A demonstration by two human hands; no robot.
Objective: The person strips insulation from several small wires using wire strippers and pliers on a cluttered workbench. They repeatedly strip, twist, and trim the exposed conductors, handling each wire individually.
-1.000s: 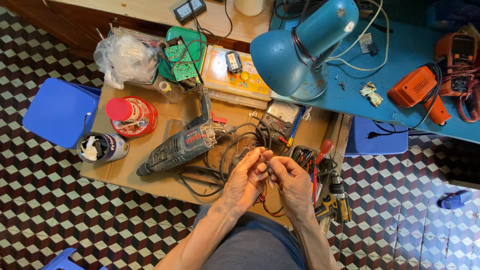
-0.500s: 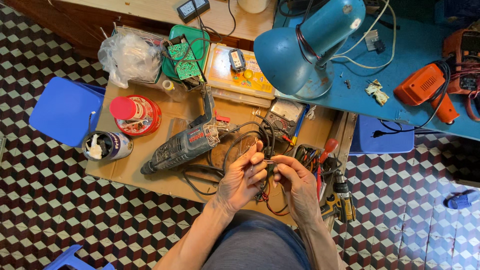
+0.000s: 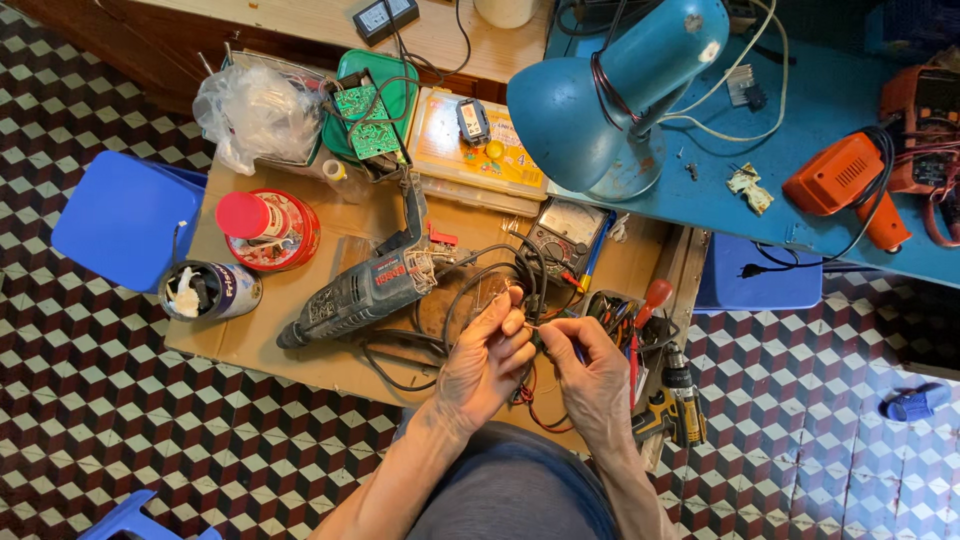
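Pinched between both hands — left hand (image 3: 487, 362) and right hand (image 3: 592, 378) — is a thin wire (image 3: 533, 327), fingertips closed on it just in front of the drill (image 3: 370, 288). Right of the drill sits a multimeter (image 3: 563, 238); behind it, a blue lamp (image 3: 610, 95).

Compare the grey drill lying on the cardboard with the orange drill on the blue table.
The grey drill is long, dark grey and lies near the hands; the orange drill is shorter, bright orange and lies far off on the blue table. The grey one rests on brown cardboard. Both are corded.
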